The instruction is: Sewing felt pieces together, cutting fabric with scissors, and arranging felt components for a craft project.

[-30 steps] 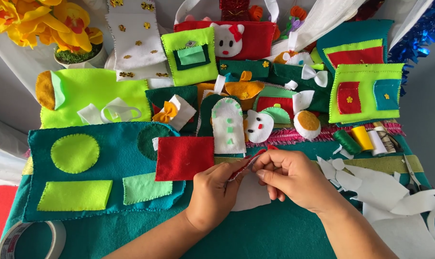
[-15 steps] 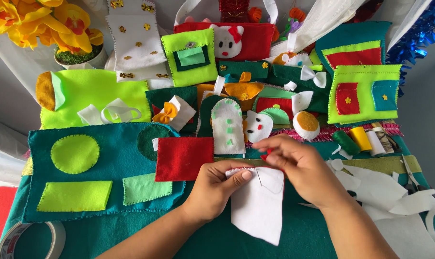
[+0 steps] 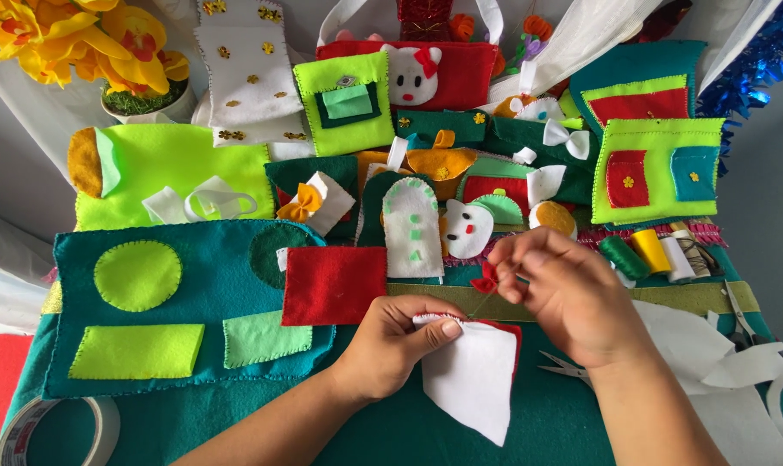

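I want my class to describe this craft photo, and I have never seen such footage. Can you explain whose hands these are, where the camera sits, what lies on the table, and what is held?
No machine here: a person's two bare hands, filmed from a camera on their head, looking down. The left hand pinches a white felt piece with a red layer behind it. The right hand pulls a fine thread just above it, so this looks like sewing. Around them lie a teal felt panel with green shapes, a red felt rectangle, thread spools, scissors and a tape roll.

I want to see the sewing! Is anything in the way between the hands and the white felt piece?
Nothing is. The left hand already pinches the white felt piece at its top edge, and the right hand pulls thread just above it.
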